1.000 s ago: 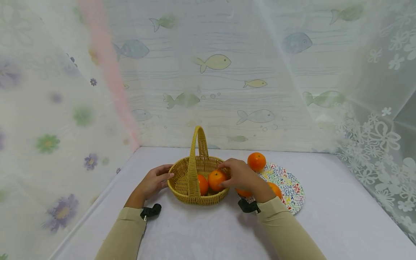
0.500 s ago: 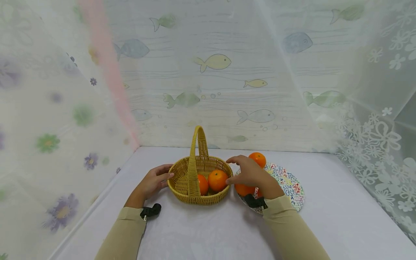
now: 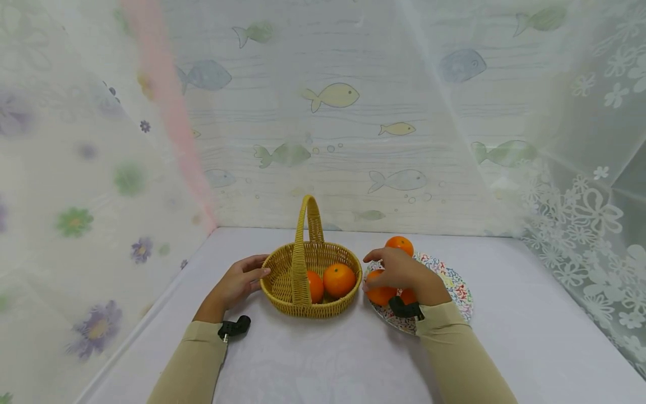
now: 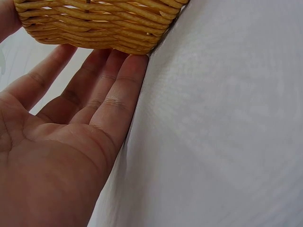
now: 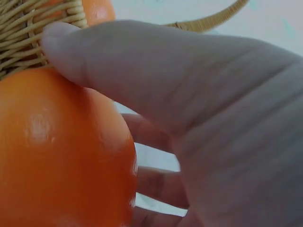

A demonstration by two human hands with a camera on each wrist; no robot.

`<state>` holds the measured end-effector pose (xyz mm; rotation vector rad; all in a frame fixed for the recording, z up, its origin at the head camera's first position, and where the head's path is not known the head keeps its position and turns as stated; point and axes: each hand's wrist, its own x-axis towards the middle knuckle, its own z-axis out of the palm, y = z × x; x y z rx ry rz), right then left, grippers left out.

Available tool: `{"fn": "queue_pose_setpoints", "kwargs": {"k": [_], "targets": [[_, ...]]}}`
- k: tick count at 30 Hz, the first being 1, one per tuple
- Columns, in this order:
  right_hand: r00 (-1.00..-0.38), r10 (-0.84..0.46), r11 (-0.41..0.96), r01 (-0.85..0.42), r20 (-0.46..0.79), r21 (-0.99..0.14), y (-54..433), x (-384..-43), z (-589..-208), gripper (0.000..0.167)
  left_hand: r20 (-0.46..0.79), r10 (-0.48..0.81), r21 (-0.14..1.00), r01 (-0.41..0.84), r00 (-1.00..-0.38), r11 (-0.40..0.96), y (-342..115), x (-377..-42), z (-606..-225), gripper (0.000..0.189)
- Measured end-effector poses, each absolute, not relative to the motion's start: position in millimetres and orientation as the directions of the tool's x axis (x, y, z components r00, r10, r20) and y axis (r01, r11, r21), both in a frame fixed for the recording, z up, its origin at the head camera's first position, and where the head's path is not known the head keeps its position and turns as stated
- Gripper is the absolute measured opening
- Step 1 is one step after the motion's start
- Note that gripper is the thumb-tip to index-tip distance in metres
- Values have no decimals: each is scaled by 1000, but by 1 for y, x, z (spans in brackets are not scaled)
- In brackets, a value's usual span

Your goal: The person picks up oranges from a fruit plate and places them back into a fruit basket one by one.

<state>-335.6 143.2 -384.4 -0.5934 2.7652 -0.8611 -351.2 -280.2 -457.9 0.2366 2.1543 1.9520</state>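
A yellow woven basket with a tall handle holds two oranges, one at the right and one partly behind the handle. My left hand touches the basket's left side. In the left wrist view, its extended fingertips meet the lower weave, with the thumb higher up. My right hand is over the colourfully patterned plate, around an orange at its left side. In the right wrist view, the thumb lies across the top of this orange, and fingers show behind it.
Another orange sits at the plate's back edge. One more orange shows partly beneath the right wrist. A white cloth covers the table. Curtains with fish prints hang behind, and patterned sheer fabric lines both sides.
My right hand has let go of the orange in the basket and moved right to an orange on the plate. The left hand stays at the basket.
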Motion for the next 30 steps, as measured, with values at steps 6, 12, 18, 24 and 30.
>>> {"fn": "queue_pose_setpoints", "kwargs": {"k": [6,12,18,24,30], "targets": [[-900,-411,778,-265,-142,-570,145,-332,-384,59,-51,269,995,-26,-962,95,-280,-351,-457,56],[-907,-361,816,-194,-217,-545,145,-327,-384,63,-54,267,994,-28,-962,102,-280,-351,-457,57],[-908,-343,828,-173,-238,-534,147,-325,-384,65,-57,268,993,-28,-962,111,-280,-351,-458,58],[-912,-349,819,-184,-216,-544,148,-327,-384,67,-52,274,994,-22,-960,110,-279,-351,-457,59],[-910,-366,809,-209,-193,-550,150,-330,-383,69,-52,278,994,-22,-959,110,-280,-350,-457,59]]}}
